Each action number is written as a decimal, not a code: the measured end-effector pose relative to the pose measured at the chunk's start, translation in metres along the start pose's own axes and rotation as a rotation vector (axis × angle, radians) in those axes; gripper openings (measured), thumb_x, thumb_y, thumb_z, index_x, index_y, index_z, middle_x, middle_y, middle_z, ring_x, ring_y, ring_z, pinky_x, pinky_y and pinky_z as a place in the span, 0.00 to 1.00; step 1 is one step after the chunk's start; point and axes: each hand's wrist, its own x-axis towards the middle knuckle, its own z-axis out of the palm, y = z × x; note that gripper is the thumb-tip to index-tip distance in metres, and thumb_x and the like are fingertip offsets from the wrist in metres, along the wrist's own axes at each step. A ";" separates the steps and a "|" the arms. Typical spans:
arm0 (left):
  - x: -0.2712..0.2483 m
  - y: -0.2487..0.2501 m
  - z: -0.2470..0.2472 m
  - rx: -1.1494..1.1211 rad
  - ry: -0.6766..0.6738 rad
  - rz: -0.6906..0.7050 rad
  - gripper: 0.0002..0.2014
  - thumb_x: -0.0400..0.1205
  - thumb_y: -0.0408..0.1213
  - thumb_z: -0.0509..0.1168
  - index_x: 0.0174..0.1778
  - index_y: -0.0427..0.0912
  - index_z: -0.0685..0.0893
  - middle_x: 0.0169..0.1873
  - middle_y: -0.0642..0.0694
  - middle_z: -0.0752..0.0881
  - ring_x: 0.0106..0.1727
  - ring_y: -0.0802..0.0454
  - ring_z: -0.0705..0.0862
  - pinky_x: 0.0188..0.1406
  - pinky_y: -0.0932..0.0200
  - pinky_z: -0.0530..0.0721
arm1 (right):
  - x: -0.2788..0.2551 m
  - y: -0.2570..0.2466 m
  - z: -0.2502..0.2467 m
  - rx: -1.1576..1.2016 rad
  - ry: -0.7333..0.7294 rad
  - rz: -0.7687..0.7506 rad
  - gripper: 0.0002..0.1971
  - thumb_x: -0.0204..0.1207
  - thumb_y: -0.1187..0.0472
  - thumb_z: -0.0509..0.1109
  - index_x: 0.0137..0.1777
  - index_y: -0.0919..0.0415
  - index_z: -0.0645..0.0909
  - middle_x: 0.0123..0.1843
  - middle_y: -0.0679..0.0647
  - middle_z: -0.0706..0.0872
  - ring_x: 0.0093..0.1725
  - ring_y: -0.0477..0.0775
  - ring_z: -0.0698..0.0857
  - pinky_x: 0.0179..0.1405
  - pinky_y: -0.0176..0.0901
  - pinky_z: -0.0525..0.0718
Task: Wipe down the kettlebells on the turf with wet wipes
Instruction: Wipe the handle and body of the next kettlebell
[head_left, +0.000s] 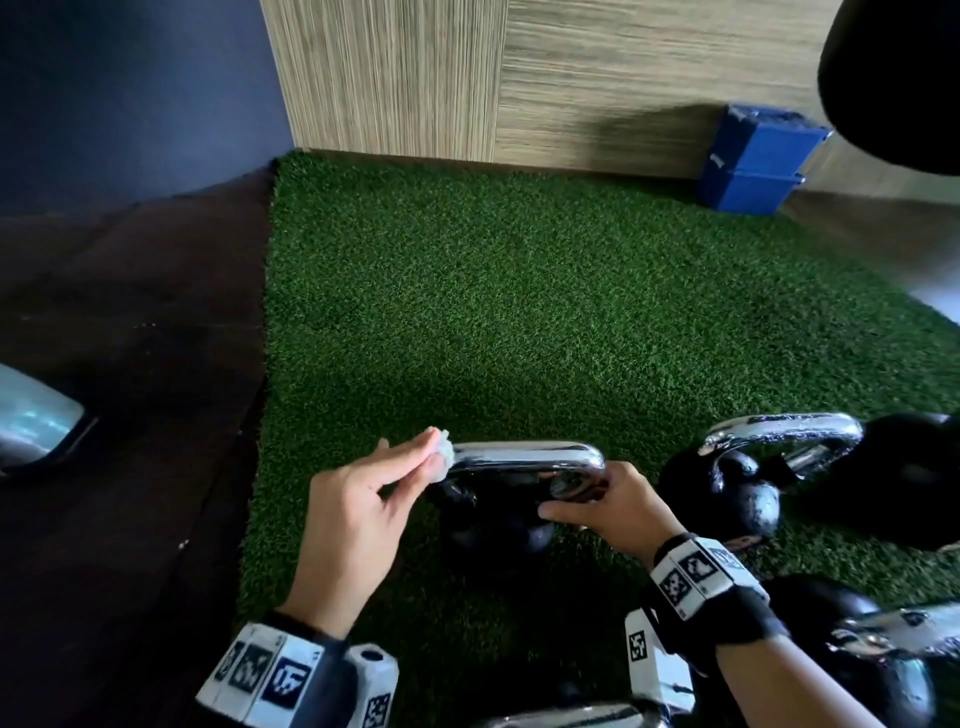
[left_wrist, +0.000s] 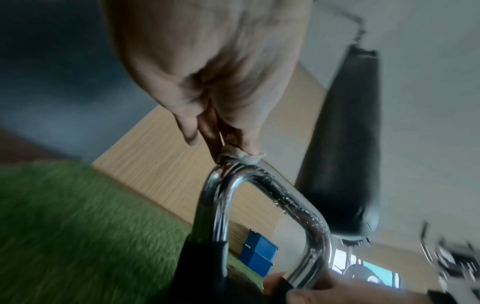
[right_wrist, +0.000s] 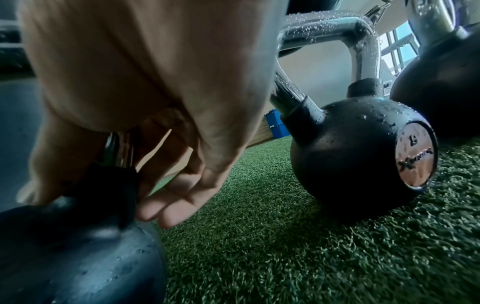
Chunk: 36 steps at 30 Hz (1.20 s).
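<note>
A black kettlebell (head_left: 498, 525) with a chrome handle (head_left: 524, 454) stands on the green turf (head_left: 519, 312). My left hand (head_left: 363, 509) pinches a small wadded white wet wipe (head_left: 441, 457) against the handle's left corner; the left wrist view shows the wipe (left_wrist: 241, 158) pressed on the chrome bend (left_wrist: 233, 174). My right hand (head_left: 608, 509) grips the handle's right leg, fingers curled round it (right_wrist: 168, 197). A second wet black kettlebell (head_left: 737, 493) sits to the right, its badge (right_wrist: 415, 154) facing the right wrist camera.
More kettlebells lie at the right (head_left: 909, 478) and lower right (head_left: 857, 660). A blue box (head_left: 753, 161) stands by the wood-panel wall (head_left: 571, 78). Dark flooring (head_left: 130, 415) borders the turf on the left. A black punching bag (left_wrist: 345, 144) hangs behind.
</note>
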 end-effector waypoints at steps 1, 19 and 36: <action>-0.002 -0.001 -0.001 -0.039 0.003 -0.026 0.16 0.79 0.32 0.75 0.63 0.45 0.90 0.59 0.56 0.91 0.62 0.64 0.90 0.72 0.53 0.83 | 0.000 0.000 0.000 -0.005 -0.002 -0.003 0.24 0.50 0.39 0.89 0.43 0.51 0.93 0.38 0.43 0.94 0.42 0.42 0.92 0.50 0.47 0.91; -0.049 -0.053 0.029 -0.406 0.074 -0.445 0.14 0.82 0.27 0.72 0.47 0.53 0.96 0.47 0.56 0.95 0.56 0.60 0.92 0.62 0.69 0.86 | 0.001 0.004 0.001 0.073 -0.036 -0.044 0.34 0.41 0.23 0.82 0.45 0.42 0.92 0.41 0.41 0.94 0.45 0.43 0.93 0.55 0.55 0.91; -0.003 -0.051 0.052 -0.100 0.017 -0.335 0.07 0.82 0.39 0.76 0.55 0.52 0.94 0.40 0.79 0.88 0.48 0.78 0.88 0.51 0.77 0.84 | -0.034 0.007 -0.022 -0.111 -0.234 -0.115 0.10 0.60 0.57 0.88 0.40 0.49 0.91 0.36 0.45 0.92 0.38 0.43 0.89 0.43 0.48 0.87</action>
